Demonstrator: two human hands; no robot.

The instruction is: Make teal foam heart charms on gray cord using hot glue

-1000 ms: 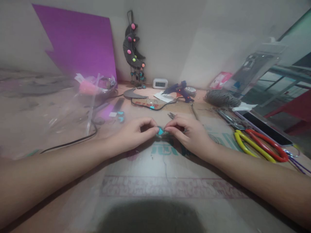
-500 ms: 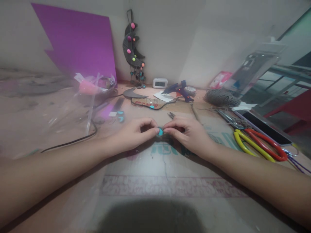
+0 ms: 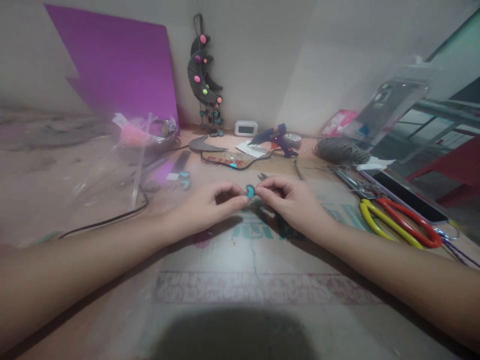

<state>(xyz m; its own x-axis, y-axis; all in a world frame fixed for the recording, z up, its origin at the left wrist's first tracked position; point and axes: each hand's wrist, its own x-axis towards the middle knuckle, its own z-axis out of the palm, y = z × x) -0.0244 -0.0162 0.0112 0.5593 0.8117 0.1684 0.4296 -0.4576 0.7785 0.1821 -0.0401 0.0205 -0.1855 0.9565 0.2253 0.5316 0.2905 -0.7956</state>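
Note:
A small turquoise crescent with a dark grey edge is held up in the middle, above the table. The thumb and forefinger of my left hand pinch its left side. On its right side, the thumb and forefinger of my right hand are pinched together against the edge; whether they also grip a thin cord there I cannot make out. Just behind my right fingers lie the dark tips of a small tool. Left of my left hand, more turquoise crescent pieces rest on the table.
A blue glue gun, a white digital clock and a grey crescent cutout lie at the back. A moon-shaped hanging is on the wall. Grey yarn, red-and-yellow-handled scissors and a phone lie right.
Both hands have raised the turquoise crescent slightly and turned it, so its curved shape and dark edge show more clearly. The view has shifted a little.

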